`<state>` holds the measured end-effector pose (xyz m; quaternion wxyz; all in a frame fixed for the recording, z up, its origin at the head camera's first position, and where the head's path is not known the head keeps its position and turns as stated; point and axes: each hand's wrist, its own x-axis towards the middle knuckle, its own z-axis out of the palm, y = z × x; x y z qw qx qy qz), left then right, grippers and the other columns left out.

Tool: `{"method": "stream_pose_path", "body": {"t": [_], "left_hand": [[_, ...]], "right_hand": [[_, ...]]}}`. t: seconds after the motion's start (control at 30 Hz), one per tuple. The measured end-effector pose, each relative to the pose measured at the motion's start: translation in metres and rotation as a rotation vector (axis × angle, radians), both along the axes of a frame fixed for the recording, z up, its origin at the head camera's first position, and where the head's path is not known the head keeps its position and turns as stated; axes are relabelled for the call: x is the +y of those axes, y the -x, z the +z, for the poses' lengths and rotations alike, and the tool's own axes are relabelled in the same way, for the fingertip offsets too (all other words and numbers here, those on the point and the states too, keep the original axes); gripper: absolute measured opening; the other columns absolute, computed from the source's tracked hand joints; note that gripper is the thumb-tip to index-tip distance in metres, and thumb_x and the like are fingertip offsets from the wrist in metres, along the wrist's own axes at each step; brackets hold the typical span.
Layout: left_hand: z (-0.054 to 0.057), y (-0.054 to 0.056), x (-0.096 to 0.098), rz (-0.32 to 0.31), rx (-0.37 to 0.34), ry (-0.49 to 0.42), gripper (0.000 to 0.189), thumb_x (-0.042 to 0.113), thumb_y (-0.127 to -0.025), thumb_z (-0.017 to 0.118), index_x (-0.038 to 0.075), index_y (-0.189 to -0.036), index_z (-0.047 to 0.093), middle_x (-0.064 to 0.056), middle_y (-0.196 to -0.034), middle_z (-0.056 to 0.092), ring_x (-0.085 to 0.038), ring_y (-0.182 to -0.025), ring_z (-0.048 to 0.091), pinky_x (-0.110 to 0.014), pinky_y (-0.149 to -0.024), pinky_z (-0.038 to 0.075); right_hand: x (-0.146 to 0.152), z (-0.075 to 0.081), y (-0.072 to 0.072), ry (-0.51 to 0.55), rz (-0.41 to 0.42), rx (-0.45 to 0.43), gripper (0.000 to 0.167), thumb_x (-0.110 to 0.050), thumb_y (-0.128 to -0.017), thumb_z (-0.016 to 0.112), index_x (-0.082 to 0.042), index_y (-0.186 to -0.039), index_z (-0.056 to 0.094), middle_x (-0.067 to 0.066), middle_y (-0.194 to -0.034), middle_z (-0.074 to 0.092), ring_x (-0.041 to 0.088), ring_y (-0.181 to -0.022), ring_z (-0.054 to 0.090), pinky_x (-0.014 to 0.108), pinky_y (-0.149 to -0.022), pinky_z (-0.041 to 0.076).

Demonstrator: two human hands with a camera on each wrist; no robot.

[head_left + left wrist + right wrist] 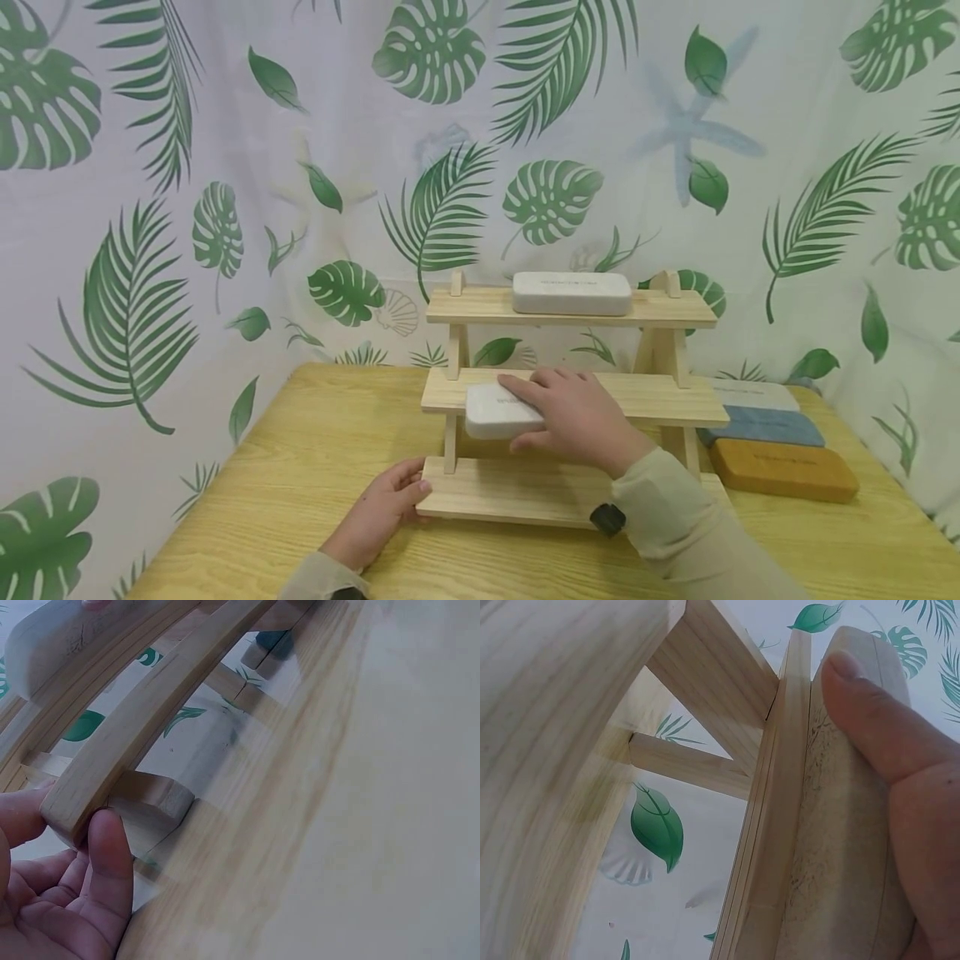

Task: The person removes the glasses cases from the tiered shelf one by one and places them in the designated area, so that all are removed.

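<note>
A three-tier wooden display stand (540, 483) stands on the table. My left hand (382, 508) grips the left end of its lowest shelf; in the left wrist view, thumb and fingers pinch the board's end (97, 780). With my right hand (573, 417) I hold a white glasses case (487, 412) at the left front of the middle shelf (660, 398). Seen from the right wrist, the thumb lies on one face of the case (840, 802), which sits against the shelf edge. Another white glasses case (572, 293) lies across the top shelf.
To the right of the stand, an orange case (783, 471), a blue case (765, 425) and a white case (753, 395) lie in a row on the wooden table (337, 442). A leaf-patterned curtain (247, 150) hangs behind the table.
</note>
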<state>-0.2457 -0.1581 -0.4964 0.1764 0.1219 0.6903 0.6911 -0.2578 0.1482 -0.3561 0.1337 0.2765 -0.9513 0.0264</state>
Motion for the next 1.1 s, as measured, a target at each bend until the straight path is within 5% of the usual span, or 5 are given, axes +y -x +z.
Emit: {"method": "stream_pose_path", "body": {"t": [1.1], "left_hand": [[0.005,-0.004,0.001,0.013,0.017,0.010,0.070,0.031,-0.106,0.057,-0.009,-0.155,0.027,-0.020,-0.141,0.052,-0.025,-0.112,0.062,-0.040,-0.084,0.056]], "right_hand": [[0.021,-0.005,-0.016,0.011,0.030,0.052,0.092,-0.061,-0.074,0.083,-0.029,-0.153,0.048,0.004,-0.122,0.063,0.029,-0.111,0.058,0.051,-0.085,0.047]]}}
